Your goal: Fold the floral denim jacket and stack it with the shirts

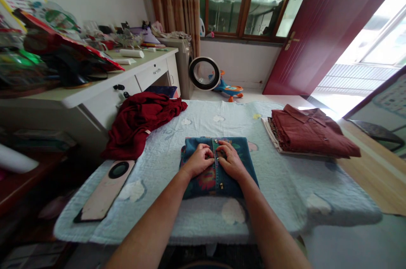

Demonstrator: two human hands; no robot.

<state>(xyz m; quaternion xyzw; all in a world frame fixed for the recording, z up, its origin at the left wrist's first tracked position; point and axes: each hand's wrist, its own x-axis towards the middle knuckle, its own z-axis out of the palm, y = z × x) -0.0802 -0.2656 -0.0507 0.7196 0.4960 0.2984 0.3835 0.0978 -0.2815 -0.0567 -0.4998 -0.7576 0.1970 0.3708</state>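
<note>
A folded blue denim shirt (234, 188) with a floral pattern lies flat in front of me. Metal buttons run down its front strip, one near the top edge and one lower down. My left hand (199, 160) rests on the left half, fingers curled and the thumb pinching at the front strip. On the other side of the strip, my right hand (231, 161) also has bent fingers, its thumb and forefinger around a middle button. Both hands touch the cloth, and their fingertips are close together. The fabric under the palms is hidden.
A pale blue cloth (218, 110) covers the table. A crumpled dark red garment (142, 121) lies at the left, with a phone (106, 190) below it. At the right sits a stack of folded clothes (311, 133). A cluttered desk (127, 76) stands back left.
</note>
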